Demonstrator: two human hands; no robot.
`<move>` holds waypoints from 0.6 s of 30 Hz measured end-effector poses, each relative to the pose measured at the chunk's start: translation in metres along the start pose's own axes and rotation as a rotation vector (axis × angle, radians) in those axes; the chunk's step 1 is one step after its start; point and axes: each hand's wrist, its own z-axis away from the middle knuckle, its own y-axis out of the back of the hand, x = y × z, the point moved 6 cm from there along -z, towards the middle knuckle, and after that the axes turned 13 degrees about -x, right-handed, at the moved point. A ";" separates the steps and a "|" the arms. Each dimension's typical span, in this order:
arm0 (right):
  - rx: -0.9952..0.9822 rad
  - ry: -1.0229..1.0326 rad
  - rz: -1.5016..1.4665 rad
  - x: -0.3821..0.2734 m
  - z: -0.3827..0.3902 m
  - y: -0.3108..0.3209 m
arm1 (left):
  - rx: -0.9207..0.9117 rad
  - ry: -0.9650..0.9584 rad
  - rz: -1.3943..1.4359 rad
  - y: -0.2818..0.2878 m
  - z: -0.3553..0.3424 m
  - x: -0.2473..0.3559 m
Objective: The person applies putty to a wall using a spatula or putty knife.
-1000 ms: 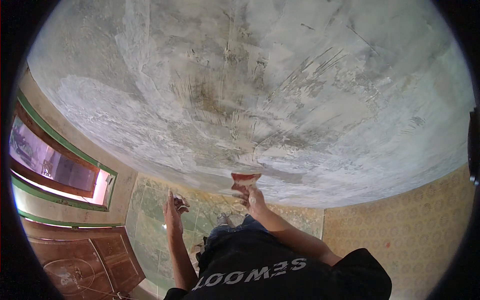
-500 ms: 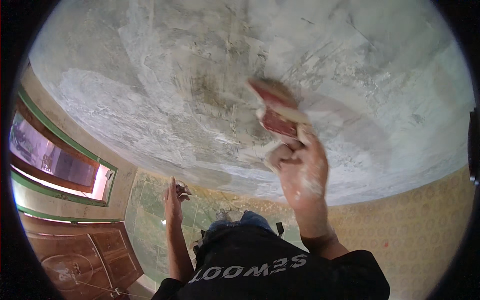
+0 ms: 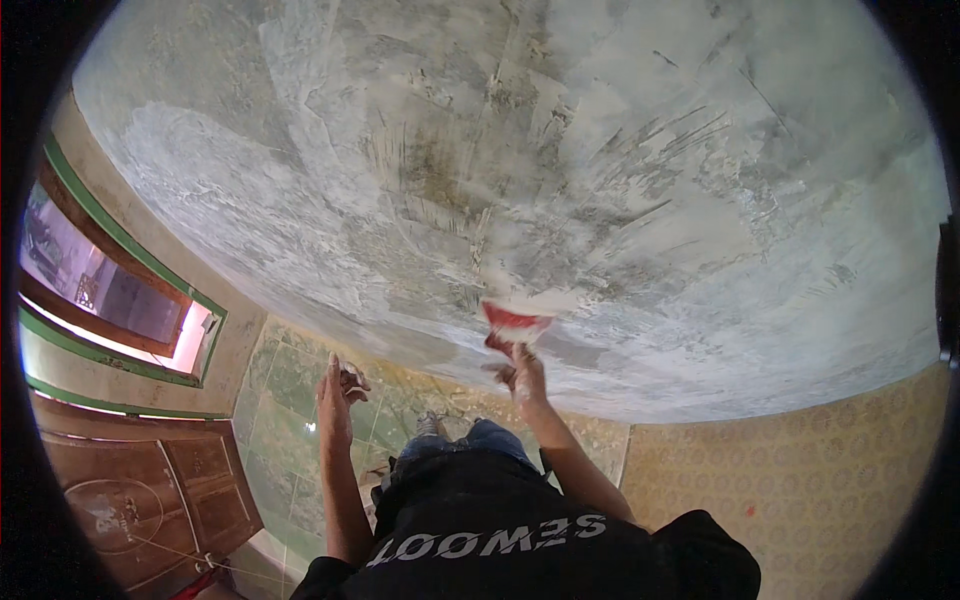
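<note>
My right hand [image 3: 526, 382] grips a red putty knife [image 3: 514, 322] by its lower end. The knife's wide edge points up at the grey plastered wall [image 3: 640, 240], low on that surface and slightly blurred. Pale, uneven smears and streaks of filler cover the plaster, with darker patches near the middle. Lower and to the left, my left hand [image 3: 340, 388] is held off the wall with its fingers curled and one finger pointing up. Something small and dark seems to be in it, but I cannot make it out. Whitish residue marks both hands.
At left is a window [image 3: 120, 280] with a green and brown frame, above a brown wooden door [image 3: 140, 490]. The floor has green tiles [image 3: 285, 400] with pale stains. A yellowish patterned wall [image 3: 790, 490] stands at right.
My right hand has brought the putty knife down the wall and slightly left, closer to my body. My left hand has shifted only slightly, in the same curled pose.
</note>
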 end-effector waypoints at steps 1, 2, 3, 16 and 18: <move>-0.018 -0.071 0.009 0.023 0.003 0.010 | -0.010 0.000 -0.009 -0.001 0.000 0.000; -0.096 -0.110 0.003 0.039 0.007 0.012 | -0.019 0.000 -0.017 -0.001 0.000 0.000; -0.158 -0.106 -0.021 0.057 0.008 0.026 | -0.024 0.007 -0.025 -0.003 -0.001 0.000; 0.103 -0.020 -0.239 -0.038 -0.025 -0.065 | -0.094 -0.013 -0.016 -0.026 -0.004 0.006; 0.118 -0.036 -0.264 -0.055 -0.014 -0.088 | -0.095 -0.016 -0.017 -0.024 -0.004 0.008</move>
